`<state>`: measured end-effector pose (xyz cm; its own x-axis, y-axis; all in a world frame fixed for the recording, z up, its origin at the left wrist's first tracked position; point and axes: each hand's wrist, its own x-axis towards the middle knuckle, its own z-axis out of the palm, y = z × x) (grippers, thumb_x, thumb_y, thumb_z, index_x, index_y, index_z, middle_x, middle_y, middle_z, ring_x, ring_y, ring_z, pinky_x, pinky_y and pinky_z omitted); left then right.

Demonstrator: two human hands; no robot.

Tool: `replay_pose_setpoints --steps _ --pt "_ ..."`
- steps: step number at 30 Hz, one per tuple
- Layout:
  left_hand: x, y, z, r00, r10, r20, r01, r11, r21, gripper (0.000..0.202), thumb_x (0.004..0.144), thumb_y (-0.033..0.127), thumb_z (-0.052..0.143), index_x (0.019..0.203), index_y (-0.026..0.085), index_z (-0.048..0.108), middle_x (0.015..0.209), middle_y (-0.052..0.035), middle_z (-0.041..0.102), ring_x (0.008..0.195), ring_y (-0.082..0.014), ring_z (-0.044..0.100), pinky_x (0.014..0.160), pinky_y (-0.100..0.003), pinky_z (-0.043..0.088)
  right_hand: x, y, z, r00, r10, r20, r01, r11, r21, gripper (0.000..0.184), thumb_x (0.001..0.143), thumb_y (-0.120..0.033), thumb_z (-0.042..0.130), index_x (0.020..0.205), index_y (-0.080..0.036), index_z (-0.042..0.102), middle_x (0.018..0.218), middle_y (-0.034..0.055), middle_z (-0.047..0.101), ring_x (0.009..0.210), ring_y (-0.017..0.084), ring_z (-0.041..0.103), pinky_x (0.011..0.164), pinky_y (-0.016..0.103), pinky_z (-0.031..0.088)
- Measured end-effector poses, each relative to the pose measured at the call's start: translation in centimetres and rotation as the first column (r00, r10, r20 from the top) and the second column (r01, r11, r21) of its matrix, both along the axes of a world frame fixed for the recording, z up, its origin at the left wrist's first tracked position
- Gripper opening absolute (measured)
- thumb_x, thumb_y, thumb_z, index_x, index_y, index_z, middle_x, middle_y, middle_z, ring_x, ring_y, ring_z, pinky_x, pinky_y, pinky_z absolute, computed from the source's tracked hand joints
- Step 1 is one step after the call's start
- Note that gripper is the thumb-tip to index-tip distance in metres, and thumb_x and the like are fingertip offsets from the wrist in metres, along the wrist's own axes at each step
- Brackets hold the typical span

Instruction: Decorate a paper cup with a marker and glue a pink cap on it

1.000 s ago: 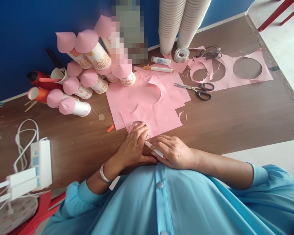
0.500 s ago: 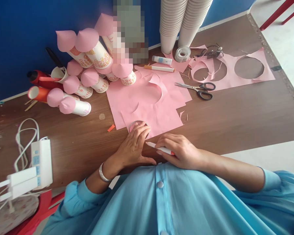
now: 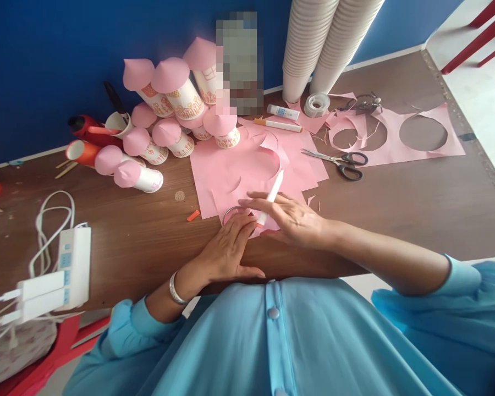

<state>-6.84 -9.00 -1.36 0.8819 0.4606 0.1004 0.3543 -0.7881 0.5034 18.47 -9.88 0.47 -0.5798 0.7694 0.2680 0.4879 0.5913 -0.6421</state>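
My left hand (image 3: 226, 247) lies flat with the thumb spread, its fingertips resting over a thin circular rim (image 3: 231, 212) on the pink paper (image 3: 235, 159). Most of that round thing is hidden under the fingers, so its kind is unclear. Between the fingers of my right hand (image 3: 292, 217) is a white marker (image 3: 274, 190) with an orange-red end. It slants, the white end up and away, the coloured end down beside my left fingertips. A small orange marker cap (image 3: 193, 215) lies left of the paper.
Paper cups with pink cone tops (image 3: 177, 104) cluster at the back left. Black-handled scissors (image 3: 346, 163), tape (image 3: 317, 104), a glue tube (image 3: 283, 112), an orange marker (image 3: 278, 125), cut pink sheets (image 3: 429, 154) and tall cup stacks (image 3: 309, 49) stand right. A power strip (image 3: 76, 264) lies left.
My right hand has moved up and forward onto the paper's edge, turning the marker from nearly level to steep. My left hand stays over the round rim. The view has shifted slightly.
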Motion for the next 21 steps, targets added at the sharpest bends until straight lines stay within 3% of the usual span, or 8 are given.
replay_pose_setpoints --steps 5,14,17,21 --pt "-0.1 -0.4 -0.4 0.999 0.032 -0.023 -0.033 0.999 -0.008 0.112 0.074 0.086 0.062 0.151 0.009 0.036 0.137 -0.0279 0.056 0.136 -0.0474 0.051 0.117 -0.073 0.036 -1.7 3.1 -1.4 0.986 0.158 0.053 -0.159 0.987 0.012 0.063 0.099 -0.033 0.064 0.152 -0.012 0.036 0.152 0.0250 0.053 0.150 0.032 0.043 0.117 0.053 0.044" --pt "-0.5 -0.6 -0.7 0.996 0.077 -0.052 -0.081 0.992 -0.094 0.109 0.073 0.084 0.066 0.150 0.010 0.044 0.142 -0.0274 0.057 0.138 -0.0488 0.049 0.112 -0.070 0.043 -2.8 4.5 -1.8 0.960 0.276 0.048 -0.279 0.958 0.068 0.051 0.098 -0.031 0.064 0.141 -0.012 0.045 0.132 0.0211 0.066 0.119 0.030 0.066 0.105 0.049 0.050" --pt "-1.0 -0.3 0.0 1.000 0.016 0.004 -0.016 0.999 -0.050 0.091 0.085 0.071 0.065 0.152 0.012 0.044 0.139 -0.0234 0.062 0.132 -0.0408 0.058 0.111 -0.060 0.049 -2.7 4.4 -1.5 0.959 0.280 0.048 -0.283 0.958 0.054 0.050 0.099 -0.030 0.063 0.142 -0.012 0.044 0.131 0.0200 0.067 0.116 0.029 0.067 0.106 0.048 0.050" --pt "-2.3 0.9 2.0 0.978 -0.021 0.207 0.004 0.996 0.084 0.042 0.097 0.034 0.065 0.137 0.022 0.059 0.120 -0.0097 0.074 0.114 -0.0253 0.069 0.103 -0.044 0.057 -2.5 4.4 -1.6 0.956 0.288 0.062 -0.290 0.957 0.024 0.055 0.098 -0.033 0.065 0.145 -0.015 0.041 0.133 0.0185 0.066 0.125 0.029 0.063 0.112 0.050 0.047"
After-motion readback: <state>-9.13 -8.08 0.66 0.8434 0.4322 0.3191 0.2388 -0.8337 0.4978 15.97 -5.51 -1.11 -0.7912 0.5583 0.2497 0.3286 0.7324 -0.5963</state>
